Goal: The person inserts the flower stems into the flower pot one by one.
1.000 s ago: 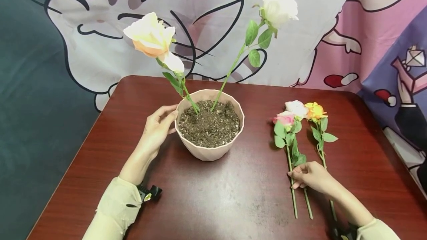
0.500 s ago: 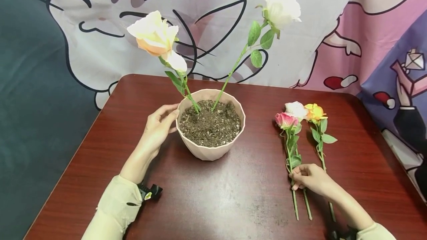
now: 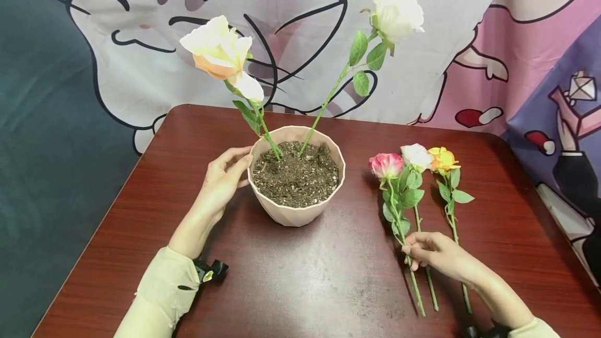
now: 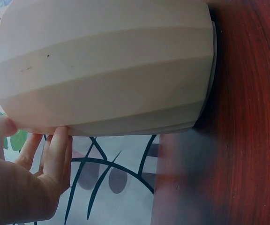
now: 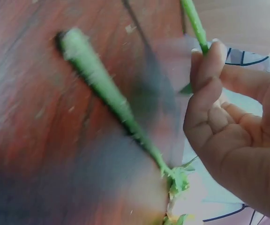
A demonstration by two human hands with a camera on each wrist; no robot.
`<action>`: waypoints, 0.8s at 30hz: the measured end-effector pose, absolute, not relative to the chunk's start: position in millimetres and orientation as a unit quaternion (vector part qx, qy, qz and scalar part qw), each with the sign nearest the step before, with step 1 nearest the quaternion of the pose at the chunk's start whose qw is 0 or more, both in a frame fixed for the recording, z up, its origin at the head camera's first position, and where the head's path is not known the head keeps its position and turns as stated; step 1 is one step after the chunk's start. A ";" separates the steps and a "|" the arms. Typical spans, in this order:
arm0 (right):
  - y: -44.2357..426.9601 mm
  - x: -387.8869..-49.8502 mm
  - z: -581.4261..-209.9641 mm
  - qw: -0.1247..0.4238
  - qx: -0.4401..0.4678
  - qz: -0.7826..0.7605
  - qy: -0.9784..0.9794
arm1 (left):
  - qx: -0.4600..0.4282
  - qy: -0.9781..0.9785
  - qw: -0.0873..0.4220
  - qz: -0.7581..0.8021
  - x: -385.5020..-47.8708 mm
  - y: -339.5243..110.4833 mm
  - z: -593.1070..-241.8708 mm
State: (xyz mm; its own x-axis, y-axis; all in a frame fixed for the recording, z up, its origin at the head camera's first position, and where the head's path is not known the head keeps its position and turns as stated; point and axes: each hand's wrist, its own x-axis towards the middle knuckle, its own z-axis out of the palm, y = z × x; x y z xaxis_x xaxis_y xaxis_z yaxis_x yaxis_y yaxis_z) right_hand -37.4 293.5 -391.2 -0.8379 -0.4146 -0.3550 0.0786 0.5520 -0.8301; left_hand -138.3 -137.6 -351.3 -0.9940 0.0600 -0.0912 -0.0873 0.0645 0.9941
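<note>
My left hand (image 3: pixel 223 179) holds the left side of a pale pink flowerpot (image 3: pixel 292 216), thumb at the rim and fingers against the outer wall, as the left wrist view also shows. Two roses stand tilted in the pot's soil (image 3: pixel 296 181): a peach rose (image 3: pixel 218 51) leaning left and a white rose (image 3: pixel 396 9) leaning right. At the right, my right hand (image 3: pixel 439 254) pinches the lower stem of a pink rose (image 3: pixel 386 165) between thumb and fingers. In the right wrist view its green stem (image 5: pixel 194 21) runs up from the fingertips.
A second white rose (image 3: pixel 417 157) lies beside the pink one, partly under my right hand. Right of it lies a yellow rose (image 3: pixel 443 160). All are on the dark red wooden table (image 3: pixel 300 286). A cartoon-printed cloth (image 3: pixel 300 30) hangs behind the table's far edge.
The pink rose has turned and shifted left, its bloom moving apart from the white rose on the table. My right hand has barely moved; my left hand stays at the pot.
</note>
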 end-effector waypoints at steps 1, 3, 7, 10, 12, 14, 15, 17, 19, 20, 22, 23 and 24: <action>292.9 -37.9 -389.8 0.266 -0.106 -0.472 0.834 | -0.009 0.727 0.054 0.684 -138.3 -137.7 -351.4; 291.7 -39.4 -387.2 0.256 -0.118 -0.490 0.824 | -0.008 0.727 0.054 0.685 -138.4 -137.7 -351.2; 288.2 -45.0 -380.5 0.202 -0.124 -0.514 0.824 | -0.009 0.726 0.053 0.685 -138.2 -137.9 -351.1; 284.3 -51.6 -374.1 0.144 -0.123 -0.532 0.825 | -0.011 0.727 0.052 0.684 -138.2 -138.2 -351.3; 281.5 -56.9 -369.0 0.105 -0.123 -0.551 0.819 | -0.010 0.729 0.051 0.683 -138.3 -138.3 -351.5; 279.1 -62.6 -363.2 0.070 -0.124 -0.577 0.805 | -0.010 0.729 0.051 0.683 -138.4 -138.1 -351.9; 277.9 -65.3 -360.1 0.055 -0.124 -0.589 0.796 | -0.010 0.729 0.051 0.683 -138.4 -137.9 -352.1; 275.3 -70.2 -354.0 0.028 -0.122 -0.611 0.782 | -0.010 0.728 0.052 0.683 -138.5 -137.5 -352.5; 272.1 -74.6 -348.2 0.004 -0.121 -0.625 0.772 | -0.010 0.728 0.053 0.684 -138.7 -137.5 -352.9; 270.0 -76.8 -345.4 -0.009 -0.121 -0.633 0.764 | -0.010 0.729 0.053 0.683 -138.7 -137.6 -353.0; 265.1 -80.8 -339.7 -0.037 -0.118 -0.650 0.750 | -0.009 0.729 0.052 0.682 -138.8 -138.0 -353.1; 262.2 -83.0 -336.8 -0.052 -0.119 -0.658 0.742 | -0.009 0.730 0.051 0.682 -138.7 -138.3 -353.0; 259.0 -85.2 -333.7 -0.066 -0.120 -0.665 0.734 | -0.009 0.730 0.050 0.682 -138.6 -138.6 -352.9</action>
